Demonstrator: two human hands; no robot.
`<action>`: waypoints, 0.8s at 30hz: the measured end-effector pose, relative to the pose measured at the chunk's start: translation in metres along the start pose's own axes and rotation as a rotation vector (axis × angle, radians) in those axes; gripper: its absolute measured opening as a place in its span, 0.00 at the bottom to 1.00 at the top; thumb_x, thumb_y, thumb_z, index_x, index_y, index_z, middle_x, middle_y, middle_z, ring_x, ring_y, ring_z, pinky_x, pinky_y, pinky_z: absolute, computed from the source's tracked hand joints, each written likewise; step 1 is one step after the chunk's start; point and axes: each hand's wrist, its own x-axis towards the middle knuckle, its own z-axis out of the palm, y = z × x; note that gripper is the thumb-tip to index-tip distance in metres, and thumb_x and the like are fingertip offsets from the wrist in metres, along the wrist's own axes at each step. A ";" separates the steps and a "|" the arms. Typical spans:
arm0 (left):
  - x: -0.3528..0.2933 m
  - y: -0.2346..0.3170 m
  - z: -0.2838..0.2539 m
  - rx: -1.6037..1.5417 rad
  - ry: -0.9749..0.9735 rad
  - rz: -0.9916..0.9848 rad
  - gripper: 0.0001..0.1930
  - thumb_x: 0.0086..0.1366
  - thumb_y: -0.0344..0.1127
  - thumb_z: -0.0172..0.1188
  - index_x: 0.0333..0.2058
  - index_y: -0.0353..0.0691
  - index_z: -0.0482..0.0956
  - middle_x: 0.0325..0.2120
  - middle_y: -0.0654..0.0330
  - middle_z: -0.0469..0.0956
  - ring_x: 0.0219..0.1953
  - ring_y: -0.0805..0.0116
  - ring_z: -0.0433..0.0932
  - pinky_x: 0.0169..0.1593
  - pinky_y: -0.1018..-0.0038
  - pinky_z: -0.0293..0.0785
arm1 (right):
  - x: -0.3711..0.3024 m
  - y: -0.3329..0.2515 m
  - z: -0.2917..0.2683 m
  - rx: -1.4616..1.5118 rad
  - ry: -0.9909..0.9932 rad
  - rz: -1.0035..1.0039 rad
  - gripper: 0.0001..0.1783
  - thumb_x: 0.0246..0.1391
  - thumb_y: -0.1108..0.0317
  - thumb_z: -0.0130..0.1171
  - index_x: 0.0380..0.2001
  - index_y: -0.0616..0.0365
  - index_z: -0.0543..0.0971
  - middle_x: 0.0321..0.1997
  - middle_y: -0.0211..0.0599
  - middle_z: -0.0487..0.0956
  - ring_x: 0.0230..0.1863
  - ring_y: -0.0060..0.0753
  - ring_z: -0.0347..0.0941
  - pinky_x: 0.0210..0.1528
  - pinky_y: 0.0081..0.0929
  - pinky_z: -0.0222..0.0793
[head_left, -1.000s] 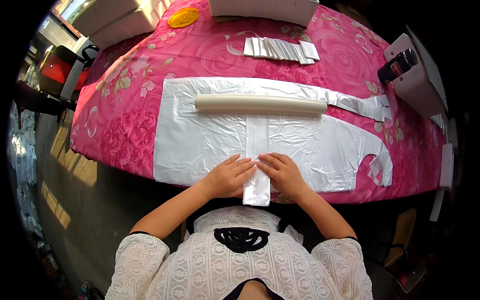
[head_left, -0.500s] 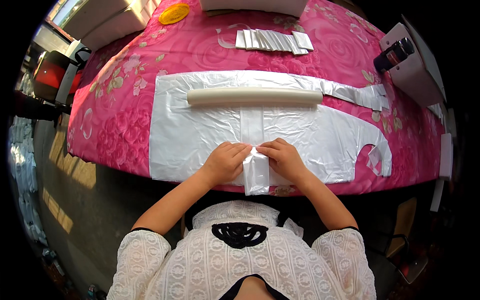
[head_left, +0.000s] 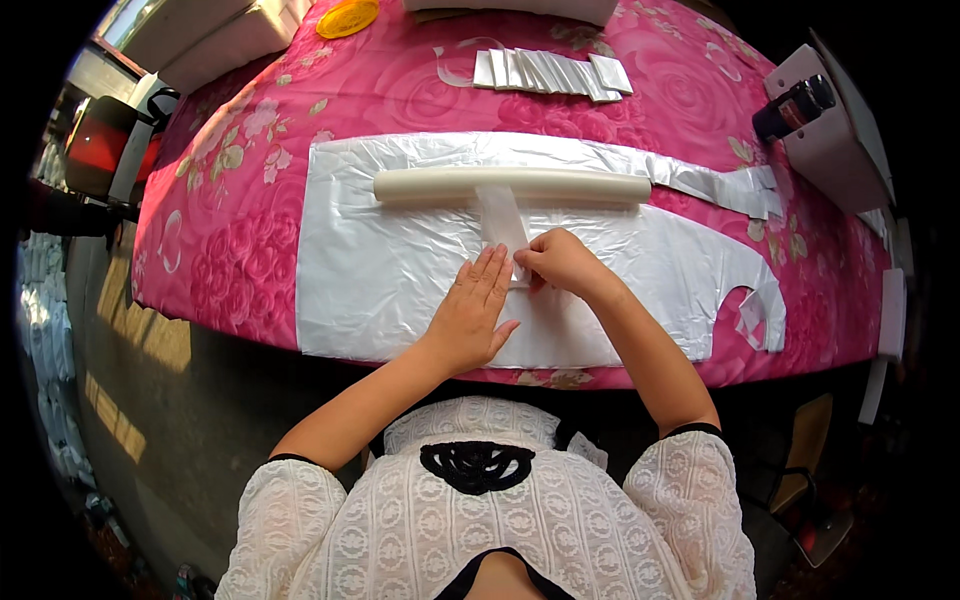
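Note:
A narrow folded strip of white plastic film (head_left: 503, 217) runs from a long off-white cylinder (head_left: 430, 185) toward me. At the strip's near end, my right hand (head_left: 562, 262) is closed, pinching the film between thumb and fingers. Close beside it, my left hand (head_left: 470, 312) lies flat with its fingers stretched out, fingertips by the strip's left edge. Beneath both hands is a stack of shiny white plastic sheets (head_left: 355, 270), bag-like, with handle-shaped ends on the right. The cylinder lies across these sheets. Film under my fingers is partly hidden.
A row of small folded white packets (head_left: 545, 75) lies at the far side of the pink floral tablecloth (head_left: 245, 270). Beyond are a yellow dish (head_left: 347, 18) and a white box (head_left: 515, 8). A dark bottle (head_left: 795, 108) leans by a box (head_left: 835, 135) on the right.
Both hands have moved away from me along the strip. Its near end is now folded back toward the cylinder. My left hand has gone from pinching to lying flat.

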 end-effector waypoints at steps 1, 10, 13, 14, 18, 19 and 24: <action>0.000 0.003 0.005 0.046 -0.034 -0.026 0.41 0.55 0.42 0.57 0.60 0.27 0.47 0.61 0.41 0.48 0.64 0.47 0.47 0.63 0.56 0.45 | 0.001 0.000 0.000 0.003 -0.006 0.000 0.15 0.49 0.62 0.54 0.21 0.64 0.77 0.17 0.34 0.75 0.18 0.23 0.74 0.21 0.19 0.64; -0.005 0.005 0.019 0.158 -0.127 -0.156 0.45 0.54 0.52 0.55 0.60 0.28 0.46 0.62 0.43 0.44 0.66 0.51 0.43 0.65 0.58 0.39 | -0.031 0.001 0.023 -0.185 0.299 -0.146 0.17 0.43 0.63 0.60 0.36 0.62 0.77 0.26 0.39 0.78 0.32 0.33 0.77 0.34 0.26 0.71; -0.003 0.004 0.012 0.145 -0.098 -0.134 0.41 0.54 0.49 0.57 0.59 0.28 0.51 0.61 0.45 0.49 0.64 0.52 0.47 0.64 0.59 0.43 | -0.037 0.025 0.037 -0.475 0.680 -0.523 0.22 0.42 0.65 0.61 0.44 0.59 0.73 0.42 0.40 0.75 0.49 0.37 0.70 0.46 0.29 0.68; -0.001 0.004 0.010 0.137 -0.088 -0.120 0.40 0.53 0.47 0.57 0.58 0.28 0.53 0.61 0.45 0.51 0.64 0.53 0.50 0.64 0.60 0.45 | -0.034 0.031 0.034 -0.633 0.656 -0.673 0.23 0.42 0.66 0.60 0.45 0.59 0.73 0.46 0.40 0.73 0.52 0.38 0.67 0.49 0.30 0.66; 0.005 -0.011 -0.001 0.079 0.008 -0.046 0.30 0.51 0.37 0.60 0.52 0.29 0.64 0.55 0.48 0.63 0.57 0.55 0.62 0.59 0.64 0.57 | -0.017 0.037 0.020 -0.844 0.450 -0.991 0.23 0.43 0.69 0.59 0.46 0.58 0.72 0.52 0.41 0.70 0.57 0.41 0.62 0.57 0.34 0.61; 0.008 -0.014 -0.001 0.076 0.026 -0.027 0.30 0.51 0.36 0.60 0.52 0.30 0.64 0.54 0.48 0.63 0.56 0.55 0.63 0.58 0.64 0.58 | -0.013 0.036 0.016 -0.792 0.381 -0.997 0.23 0.43 0.70 0.59 0.47 0.59 0.72 0.52 0.41 0.70 0.56 0.42 0.63 0.58 0.34 0.60; 0.012 -0.017 -0.004 0.054 0.140 0.025 0.22 0.50 0.31 0.60 0.46 0.32 0.70 0.47 0.50 0.70 0.48 0.56 0.70 0.51 0.65 0.65 | -0.005 0.025 -0.008 -0.585 0.222 -0.900 0.22 0.43 0.73 0.57 0.46 0.61 0.72 0.51 0.41 0.71 0.54 0.43 0.65 0.55 0.33 0.63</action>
